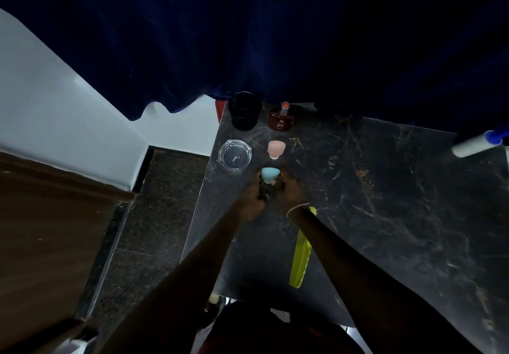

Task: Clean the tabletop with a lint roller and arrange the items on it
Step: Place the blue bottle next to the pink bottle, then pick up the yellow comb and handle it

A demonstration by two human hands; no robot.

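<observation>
The lint roller [475, 143] lay at the far right edge of the counter [385, 202], its long axis running roughly left-right with a slight tilt; the white roll end pointed toward the counter's middle and the blue handle end toward the right edge, where it ran out of view.

Both hands met near the counter's left edge around 1 light blue makeup sponge [267, 174]. The left hand [254, 202] and the right hand [290, 192] were curled with their fingertips closed on the sponge's lower part, its rounded end pointing away from the person. Whether it rested on the counter or was lifted could not be told. A thin bracelet [297, 208] circled the right wrist.

Just beyond it stood 1 pink makeup sponge [276, 149], apart from the blue one. To its left, near the left edge, sat 1 clear glass ashtray [235, 155]. At the far left corner stood 1 black cup [244, 111], and beside it 1 dark red bottle [280, 118] with a pale label too small to read.

1 yellow-green comb [300, 257] lay near the counter's near edge, its long axis running near-to-far, its far end partly hidden under the right wrist.

A dark blue curtain [248, 37] hung over the counter's far edge.
</observation>
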